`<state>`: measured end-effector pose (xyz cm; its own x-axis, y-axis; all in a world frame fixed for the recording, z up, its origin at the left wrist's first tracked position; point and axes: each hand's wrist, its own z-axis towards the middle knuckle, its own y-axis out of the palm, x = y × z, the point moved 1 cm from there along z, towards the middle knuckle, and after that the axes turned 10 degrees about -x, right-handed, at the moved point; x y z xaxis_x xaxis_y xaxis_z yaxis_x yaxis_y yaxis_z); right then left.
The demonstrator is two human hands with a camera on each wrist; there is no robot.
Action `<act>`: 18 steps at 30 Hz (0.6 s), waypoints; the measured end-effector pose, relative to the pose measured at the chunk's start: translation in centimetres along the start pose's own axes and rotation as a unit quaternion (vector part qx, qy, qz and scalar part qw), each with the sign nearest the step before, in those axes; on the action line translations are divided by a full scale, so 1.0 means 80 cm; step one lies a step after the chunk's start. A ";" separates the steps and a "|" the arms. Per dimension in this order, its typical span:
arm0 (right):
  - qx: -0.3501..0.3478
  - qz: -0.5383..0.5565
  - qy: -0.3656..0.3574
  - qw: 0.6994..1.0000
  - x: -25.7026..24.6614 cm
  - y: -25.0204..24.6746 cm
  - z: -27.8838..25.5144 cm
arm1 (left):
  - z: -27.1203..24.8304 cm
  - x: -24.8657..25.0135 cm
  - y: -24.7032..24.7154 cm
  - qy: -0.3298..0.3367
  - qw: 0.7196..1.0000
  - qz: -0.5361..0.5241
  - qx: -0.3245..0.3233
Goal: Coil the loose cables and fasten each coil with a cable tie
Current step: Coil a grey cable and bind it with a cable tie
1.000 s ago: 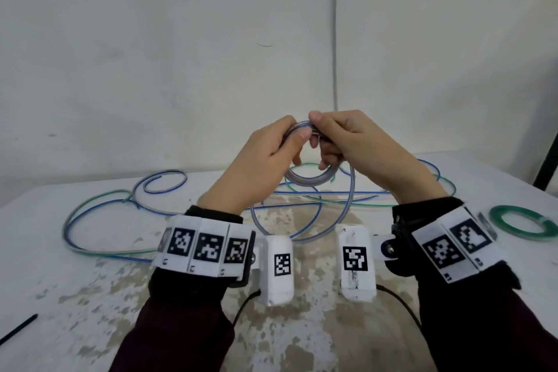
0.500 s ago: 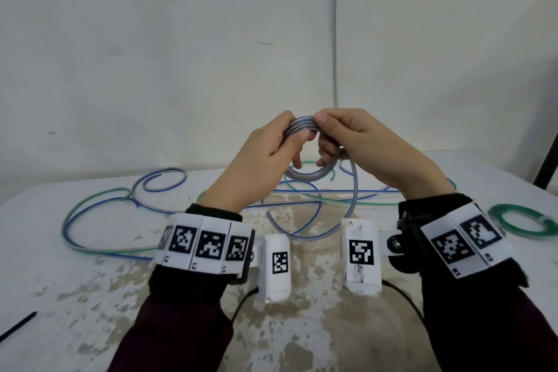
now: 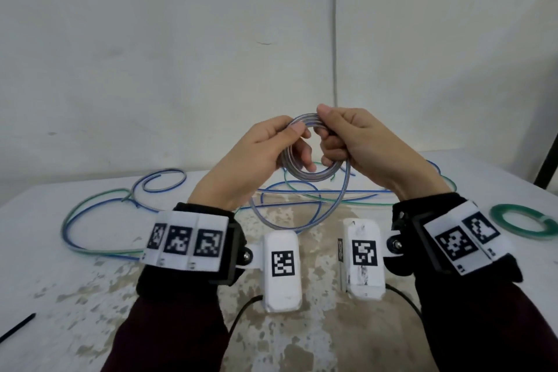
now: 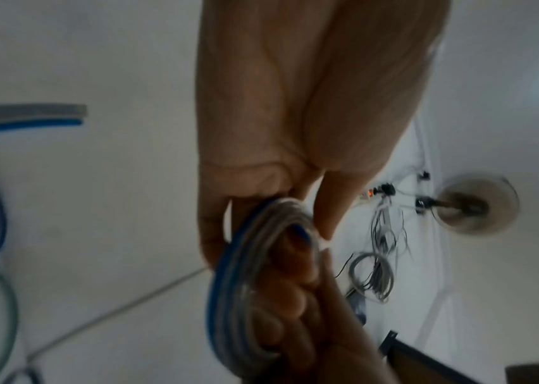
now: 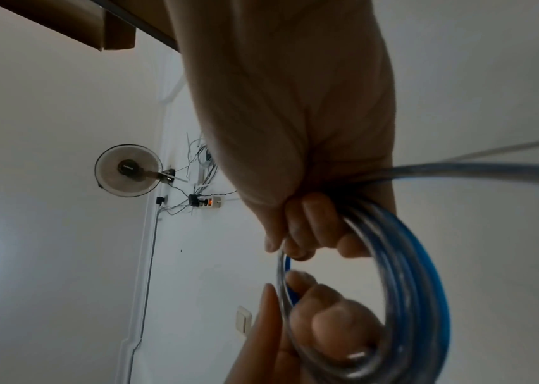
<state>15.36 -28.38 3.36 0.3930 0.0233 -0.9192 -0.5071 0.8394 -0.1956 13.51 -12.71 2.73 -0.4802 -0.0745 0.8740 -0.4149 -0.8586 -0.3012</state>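
Observation:
Both hands are raised above the table and hold one small coil of clear-and-blue cable (image 3: 314,177). My left hand (image 3: 287,142) grips the coil's left side, thumb on top, fingers through the ring. At the top right of the coil, my right hand (image 3: 332,136) pinches the strands. The coil's loose tail (image 3: 256,214) hangs in a loop down to the table. In the left wrist view the coil (image 4: 238,285) runs across the fingers of my left hand (image 4: 271,220). The right wrist view has the coil (image 5: 409,285) below my right hand (image 5: 294,246).
Loose blue and green cables (image 3: 99,214) sprawl over the far left and middle of the white table (image 3: 60,296). A tied green coil (image 3: 519,220) lies at the right. A black cable tie (image 3: 18,328) lies near the front left edge. A wall stands close behind.
Both hands have risen slightly with the coil. My right hand has slid over the top of the coil toward the left thumb, and the hanging tail loop has swung beneath.

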 end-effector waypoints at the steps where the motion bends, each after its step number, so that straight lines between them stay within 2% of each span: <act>1: -0.002 -0.019 -0.003 1.000 0.000 -0.001 -0.001 | -0.002 0.000 0.001 -0.021 0.999 -0.039 -0.020; 3: 0.000 -0.058 -0.004 0.998 0.001 -0.002 -0.002 | -0.002 0.000 0.002 -0.028 0.999 -0.035 -0.024; 5: 0.014 -0.078 -0.005 0.997 0.004 -0.004 -0.002 | 0.000 -0.001 0.003 -0.002 1.000 0.022 0.006; 7: 0.021 -0.046 -0.002 0.999 0.006 -0.003 0.001 | 0.004 -0.002 0.004 0.029 0.997 0.054 0.045; 10: 0.011 0.028 0.009 1.000 0.010 0.001 0.005 | 0.006 -0.002 0.004 0.054 0.993 0.047 0.095; 12: 0.003 0.059 0.006 0.998 0.011 0.004 0.007 | 0.004 -0.003 -0.001 0.045 0.995 0.020 0.085; 15: -0.015 -0.017 -0.019 1.000 0.008 0.006 0.005 | 0.000 -0.005 -0.008 0.020 0.999 -0.020 0.028; 18: -0.004 -0.097 -0.014 0.995 0.004 0.005 0.003 | 0.001 -0.010 -0.006 0.038 0.998 0.013 0.053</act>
<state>15.47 -27.91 3.09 0.5051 -0.1233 -0.8542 -0.4259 0.8252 -0.3709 14.17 -12.26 2.24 -0.5491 -0.0616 0.8335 -0.3191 -0.9063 -0.2772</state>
